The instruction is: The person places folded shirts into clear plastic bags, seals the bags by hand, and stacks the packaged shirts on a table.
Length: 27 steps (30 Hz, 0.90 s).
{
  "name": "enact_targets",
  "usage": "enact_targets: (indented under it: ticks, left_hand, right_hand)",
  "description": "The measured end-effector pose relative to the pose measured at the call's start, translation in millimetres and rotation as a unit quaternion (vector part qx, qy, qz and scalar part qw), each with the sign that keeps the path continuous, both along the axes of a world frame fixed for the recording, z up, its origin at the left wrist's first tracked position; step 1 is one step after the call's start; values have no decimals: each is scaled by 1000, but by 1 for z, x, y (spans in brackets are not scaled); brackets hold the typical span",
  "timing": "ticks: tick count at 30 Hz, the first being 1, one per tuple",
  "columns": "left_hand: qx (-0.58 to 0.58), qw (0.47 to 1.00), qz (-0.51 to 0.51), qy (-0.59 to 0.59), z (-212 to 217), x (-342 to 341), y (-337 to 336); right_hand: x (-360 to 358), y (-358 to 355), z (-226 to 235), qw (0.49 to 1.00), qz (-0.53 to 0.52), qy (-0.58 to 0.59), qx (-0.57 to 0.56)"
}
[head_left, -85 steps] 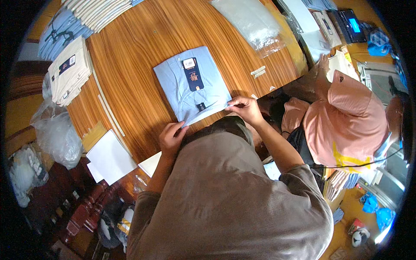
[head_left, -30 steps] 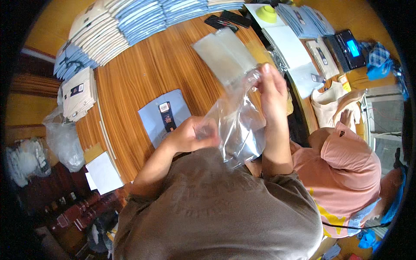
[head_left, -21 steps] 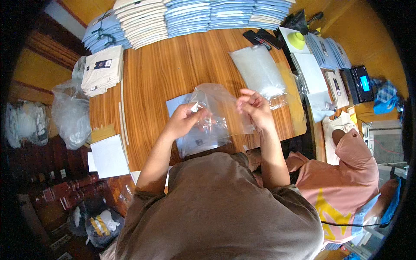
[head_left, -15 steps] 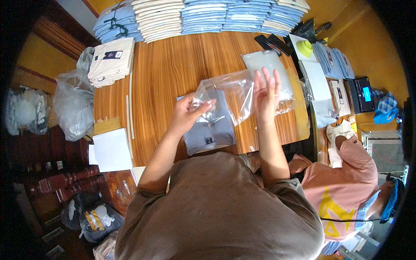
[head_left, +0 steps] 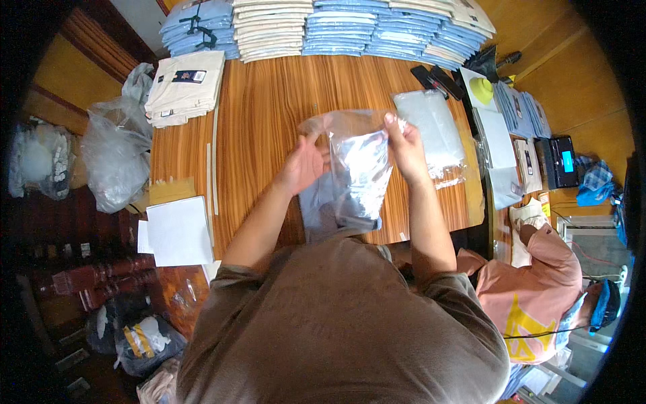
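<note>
A clear plastic bag point(head_left: 361, 168) hangs between my hands above the wooden table, catching bright glare. My right hand point(head_left: 406, 147) pinches its upper right corner between thumb and fingers. At the bag's left edge is my left hand point(head_left: 306, 165), fingers spread, holding nothing that I can see; some fingertips are blurred beside the film. Beneath the bag, close to my body, lies a folded blue-grey garment point(head_left: 316, 209), partly covered by the film. A pile of flat clear bags point(head_left: 432, 128) rests on the table to the right of my right hand.
Stacks of folded blue and cream garments point(head_left: 340, 30) line the table's far edge. Folded cream garments point(head_left: 185, 87) sit at the far left, with white paper point(head_left: 176, 230) nearer me. Dark handheld items point(head_left: 437, 81) lie far right. A person in pink point(head_left: 531, 279) works at right.
My right hand has closed on the bag's corner, while my left hand has let go and opened. The bag has swung upright over the garment.
</note>
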<state>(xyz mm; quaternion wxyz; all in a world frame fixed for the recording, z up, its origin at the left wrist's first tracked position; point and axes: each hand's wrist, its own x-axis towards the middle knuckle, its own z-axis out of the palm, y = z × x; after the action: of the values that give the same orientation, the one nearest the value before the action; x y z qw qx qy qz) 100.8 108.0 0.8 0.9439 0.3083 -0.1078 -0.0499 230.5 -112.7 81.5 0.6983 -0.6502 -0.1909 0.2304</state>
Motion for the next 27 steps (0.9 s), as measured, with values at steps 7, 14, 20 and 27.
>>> enact_targets:
  ticks: [7,14,20,27]
  left_hand:
    - [147,983,103,27,-13,38,-23]
    - [227,959,142,89,7,47,1]
    - [251,919,198,231,9,28,27]
    - [344,903,97,239,-21,-8,-2]
  right_hand:
    - [43,-8,-6,995,43,-46,-73]
    - [44,-41,-28,988,67,125,67]
    - [-8,-49,-84,986,68,148,36]
    - [10,-38,-60,945,86,314,12]
